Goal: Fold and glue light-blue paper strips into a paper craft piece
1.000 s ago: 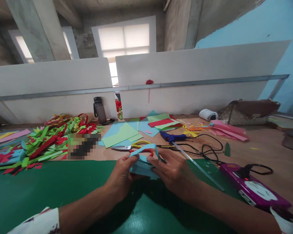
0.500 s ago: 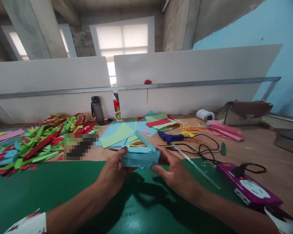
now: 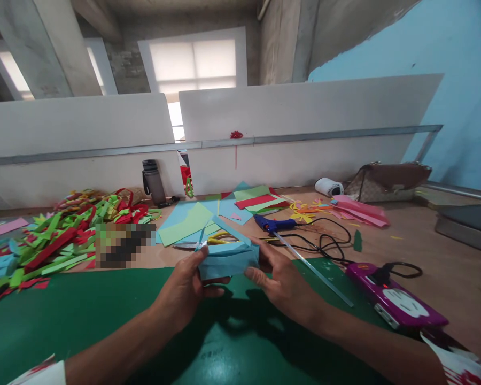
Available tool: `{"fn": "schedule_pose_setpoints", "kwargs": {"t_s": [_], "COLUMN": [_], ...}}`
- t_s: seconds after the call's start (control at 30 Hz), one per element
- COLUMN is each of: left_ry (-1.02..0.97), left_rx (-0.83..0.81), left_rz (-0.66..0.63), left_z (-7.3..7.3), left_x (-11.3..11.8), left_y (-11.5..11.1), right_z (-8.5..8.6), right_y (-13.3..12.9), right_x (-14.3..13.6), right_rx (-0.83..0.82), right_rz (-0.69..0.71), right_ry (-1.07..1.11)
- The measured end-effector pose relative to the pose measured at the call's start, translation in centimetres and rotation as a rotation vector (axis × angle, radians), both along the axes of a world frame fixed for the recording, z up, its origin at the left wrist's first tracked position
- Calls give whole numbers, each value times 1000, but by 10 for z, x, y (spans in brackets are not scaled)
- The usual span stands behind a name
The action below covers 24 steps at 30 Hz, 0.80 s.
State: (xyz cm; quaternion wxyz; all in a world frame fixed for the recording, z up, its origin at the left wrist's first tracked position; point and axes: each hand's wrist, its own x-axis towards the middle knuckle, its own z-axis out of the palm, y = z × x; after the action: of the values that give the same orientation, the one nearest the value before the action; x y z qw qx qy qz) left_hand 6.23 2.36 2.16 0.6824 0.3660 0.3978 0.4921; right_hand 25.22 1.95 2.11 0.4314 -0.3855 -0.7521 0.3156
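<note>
A folded light-blue paper piece (image 3: 229, 263), shaped like a small box, is held up above the green mat (image 3: 116, 310). My left hand (image 3: 188, 286) grips its left end, thumb on the near top edge and fingers underneath. Its right end is between the thumb and fingers of my right hand (image 3: 280, 278). A narrow blue paper strip (image 3: 231, 231) slants up behind the top edge. Just beyond lie yellow-handled scissors (image 3: 220, 238), partly hidden by the paper, and a blue glue gun (image 3: 274, 224) with a long clear glue stick (image 3: 315, 272).
Green and red paper strips (image 3: 64, 235) are heaped at the left. A dark bottle (image 3: 153, 183) stands behind coloured sheets (image 3: 188, 224). On the right are a purple power strip (image 3: 396, 297), black cables, pink paper (image 3: 361, 209), a white roll (image 3: 328, 186) and a brown bag (image 3: 388, 182).
The blue paper piece has tilted slightly, showing more of its near face. My left fingers have shifted beneath it. The whole background has moved a little to the left in view.
</note>
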Motion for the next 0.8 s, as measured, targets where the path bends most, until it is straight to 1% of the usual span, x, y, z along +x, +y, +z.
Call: {"fn": "schedule_pose_setpoints", "kwargs": {"t_s": [0.13, 0.23, 0.33, 0.4, 0.47, 0.53, 0.63, 0.73, 0.8], "left_ry": [32, 101, 147, 137, 113, 88, 93, 144, 169], "left_rx": [33, 70, 97, 86, 47, 15, 13, 48, 64], "left_rz": [7, 32, 46, 54, 60, 50, 40, 40, 17], "left_z": [-2, -3, -3, -3, -3, -2, -1, -1, -2], "left_x": [0, 1, 1, 1, 0, 0, 2, 5, 7], "left_y": [0, -1, 0, 0, 0, -1, -3, -7, -9], "right_z": [2, 4, 6, 7, 7, 7, 6, 4, 5], "right_y": [2, 4, 5, 5, 6, 6, 6, 6, 5], "right_x": [2, 3, 3, 3, 4, 4, 2, 1, 0], "right_rx": [-46, -106, -164, -150, -95, -51, -41, -94, -147], "right_rz": [-2, -13, -64, -115, -164, -184, -167, -109, -84], "right_ry": [139, 208, 258, 270, 266, 260, 231, 189, 185]}}
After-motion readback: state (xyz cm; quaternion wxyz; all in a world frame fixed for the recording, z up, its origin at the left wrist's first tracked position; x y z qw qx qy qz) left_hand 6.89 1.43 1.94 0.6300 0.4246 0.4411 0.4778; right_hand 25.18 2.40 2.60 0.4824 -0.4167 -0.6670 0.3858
